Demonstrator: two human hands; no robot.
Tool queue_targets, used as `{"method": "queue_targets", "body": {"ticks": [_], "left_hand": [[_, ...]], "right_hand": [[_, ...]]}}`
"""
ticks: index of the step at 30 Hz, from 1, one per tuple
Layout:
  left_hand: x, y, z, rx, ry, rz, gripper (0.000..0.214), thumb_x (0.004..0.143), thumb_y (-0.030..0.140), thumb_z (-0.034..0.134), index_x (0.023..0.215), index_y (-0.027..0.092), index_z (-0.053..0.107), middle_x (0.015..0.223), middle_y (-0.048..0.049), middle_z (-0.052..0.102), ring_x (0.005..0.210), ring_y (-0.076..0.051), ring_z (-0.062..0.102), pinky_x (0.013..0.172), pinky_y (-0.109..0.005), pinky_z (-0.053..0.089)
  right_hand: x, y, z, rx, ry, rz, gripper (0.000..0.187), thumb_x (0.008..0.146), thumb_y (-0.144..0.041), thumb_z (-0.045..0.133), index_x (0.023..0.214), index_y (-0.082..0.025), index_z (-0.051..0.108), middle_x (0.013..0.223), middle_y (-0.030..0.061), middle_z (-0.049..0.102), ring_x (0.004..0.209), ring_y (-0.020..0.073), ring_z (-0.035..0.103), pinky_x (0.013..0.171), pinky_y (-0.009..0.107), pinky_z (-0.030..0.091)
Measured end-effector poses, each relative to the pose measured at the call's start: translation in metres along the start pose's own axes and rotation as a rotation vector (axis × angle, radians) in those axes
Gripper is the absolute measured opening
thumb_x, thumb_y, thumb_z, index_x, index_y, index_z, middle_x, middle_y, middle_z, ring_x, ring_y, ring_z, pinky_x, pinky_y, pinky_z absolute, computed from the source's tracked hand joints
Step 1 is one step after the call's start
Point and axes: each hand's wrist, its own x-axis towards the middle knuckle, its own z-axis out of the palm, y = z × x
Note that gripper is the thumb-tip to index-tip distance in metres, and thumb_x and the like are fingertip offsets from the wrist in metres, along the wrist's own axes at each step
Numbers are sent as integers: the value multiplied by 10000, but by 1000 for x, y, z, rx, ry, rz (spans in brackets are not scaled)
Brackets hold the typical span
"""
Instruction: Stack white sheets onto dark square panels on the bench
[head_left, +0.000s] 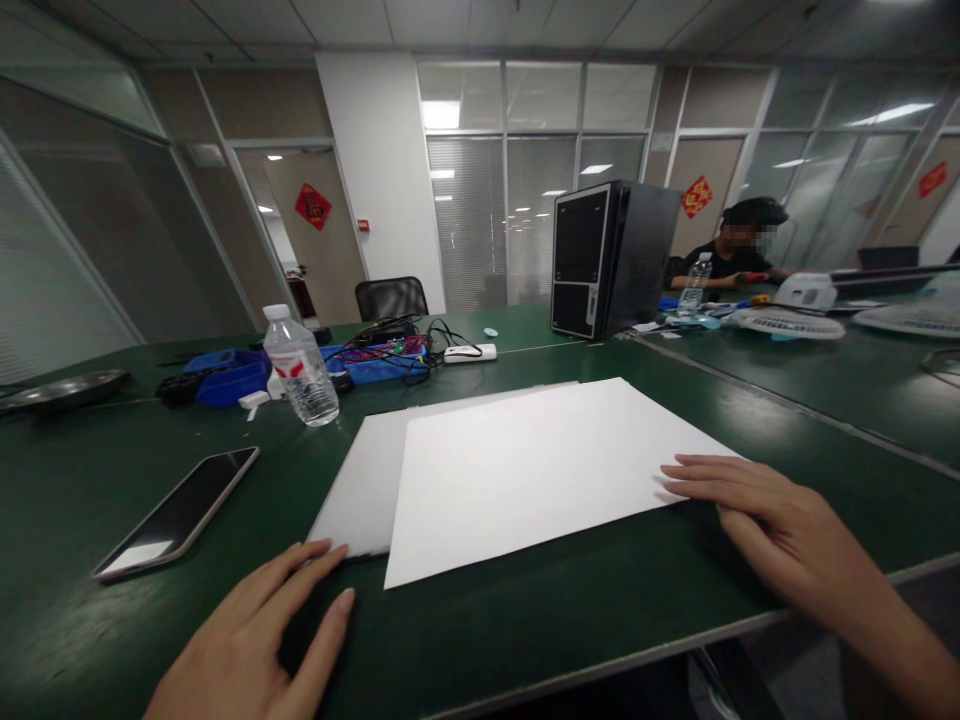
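A white sheet of paper (525,470) lies on top of a stack of white sheets (360,480) on the dark green table (525,630). My left hand (262,630) rests flat on the table, fingers stretched out, its fingertips at the near left corner of the stack. My right hand (765,510) lies flat with fingers out, the tips touching the top sheet's right corner. Neither hand holds anything.
A phone (180,510) lies face up at the left. Behind stand a water bottle (300,365), blue trays with cables (375,360) and a black computer case (607,255). Another person (739,250) sits at the far right table among keyboards and a bottle.
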Motion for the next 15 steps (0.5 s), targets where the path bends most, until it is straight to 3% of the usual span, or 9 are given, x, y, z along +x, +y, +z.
{"method": "queue_targets", "body": {"ticks": [5, 15], "left_hand": [[0, -1, 2, 13, 1, 16, 425, 1024, 565, 546, 1343, 366, 744, 1443, -37, 726, 1286, -320, 715, 1113, -518, 591], [0, -2, 3, 20, -1, 13, 427, 1018, 572, 557, 1351, 370, 733, 1456, -31, 718, 1307, -320, 704, 1125, -522, 583]], "right_hand": [[3, -4, 2, -14, -51, 51, 357, 1049, -457, 516, 1203, -357, 821, 1277, 18, 788, 1197, 309, 744, 1050, 587, 618], [8, -4, 1, -17, -132, 52, 426, 1092, -460, 422, 1155, -393, 838, 1299, -7, 779, 1200, 289, 748, 1032, 584, 633]]}}
